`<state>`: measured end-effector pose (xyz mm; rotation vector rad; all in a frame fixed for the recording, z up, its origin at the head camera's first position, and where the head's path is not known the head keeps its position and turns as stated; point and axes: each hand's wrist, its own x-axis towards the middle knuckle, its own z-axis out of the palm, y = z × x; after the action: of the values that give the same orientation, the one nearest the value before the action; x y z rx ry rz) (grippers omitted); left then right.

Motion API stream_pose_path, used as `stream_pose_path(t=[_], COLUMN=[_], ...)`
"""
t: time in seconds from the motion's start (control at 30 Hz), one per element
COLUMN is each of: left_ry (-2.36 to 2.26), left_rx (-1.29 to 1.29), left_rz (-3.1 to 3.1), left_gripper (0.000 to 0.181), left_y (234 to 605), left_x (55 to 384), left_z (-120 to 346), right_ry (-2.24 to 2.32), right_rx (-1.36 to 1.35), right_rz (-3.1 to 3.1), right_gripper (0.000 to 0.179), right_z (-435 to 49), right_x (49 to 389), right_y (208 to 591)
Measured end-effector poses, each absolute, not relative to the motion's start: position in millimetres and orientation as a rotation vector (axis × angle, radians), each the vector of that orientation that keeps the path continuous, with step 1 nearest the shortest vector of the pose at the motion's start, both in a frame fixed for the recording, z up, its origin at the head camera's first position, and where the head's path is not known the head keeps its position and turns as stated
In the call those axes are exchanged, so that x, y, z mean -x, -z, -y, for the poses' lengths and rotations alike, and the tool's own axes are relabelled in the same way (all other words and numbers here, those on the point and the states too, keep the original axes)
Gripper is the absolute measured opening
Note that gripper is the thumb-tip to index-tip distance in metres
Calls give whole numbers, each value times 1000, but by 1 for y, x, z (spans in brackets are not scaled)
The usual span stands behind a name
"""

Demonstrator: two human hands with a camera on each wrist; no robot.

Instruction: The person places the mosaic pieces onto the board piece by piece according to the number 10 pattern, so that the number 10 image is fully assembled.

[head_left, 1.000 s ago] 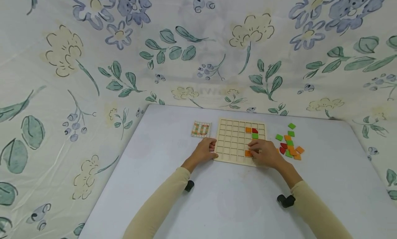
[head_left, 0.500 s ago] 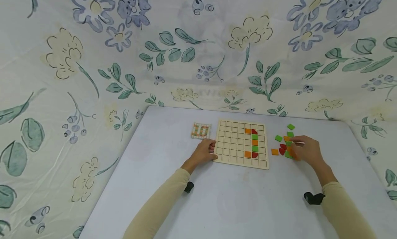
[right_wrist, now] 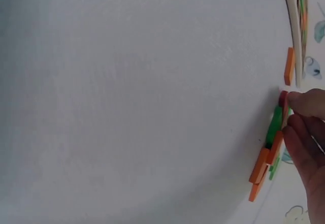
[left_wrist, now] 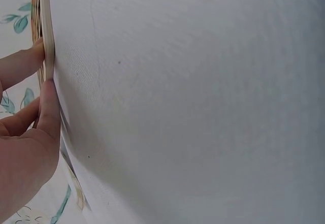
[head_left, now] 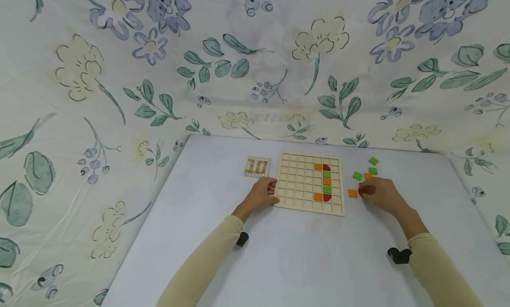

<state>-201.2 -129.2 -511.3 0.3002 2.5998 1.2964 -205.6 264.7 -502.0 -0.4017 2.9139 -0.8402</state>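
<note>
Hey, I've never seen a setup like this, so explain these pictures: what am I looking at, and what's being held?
There is no machine here: just a person's bare left hand and right hand. The largest picture is from a camera worn on the head; the two smaller ones are from cameras on the wrists. On the white tabletop lie a pale wooden-looking grid board partly filled with red, green and orange pieces, an orange-and-green patterned square card to its left, and loose green square tiles and orange square tiles to its right. The left hand grips the board's left edge; the right hand seems to pinch a red piece, though whether it is lifted is unclear.
</note>
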Motion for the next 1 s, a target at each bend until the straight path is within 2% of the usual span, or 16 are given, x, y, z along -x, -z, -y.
stream_pose_path(t=[0.4,1.0], left_ry=[-1284,-1262], left_rx=[-307,-302], left_rz=[-2615,-2632], left_gripper=[63,64], left_y=[512,510], left_x=[199,201], left_z=[128,128], right_ry=[795,833], right_rx=[456,333], right_rz=[-2910,-2941], right_gripper=[23,26], right_z=[-260,-260], right_x=[203,204], right_y=[509,508])
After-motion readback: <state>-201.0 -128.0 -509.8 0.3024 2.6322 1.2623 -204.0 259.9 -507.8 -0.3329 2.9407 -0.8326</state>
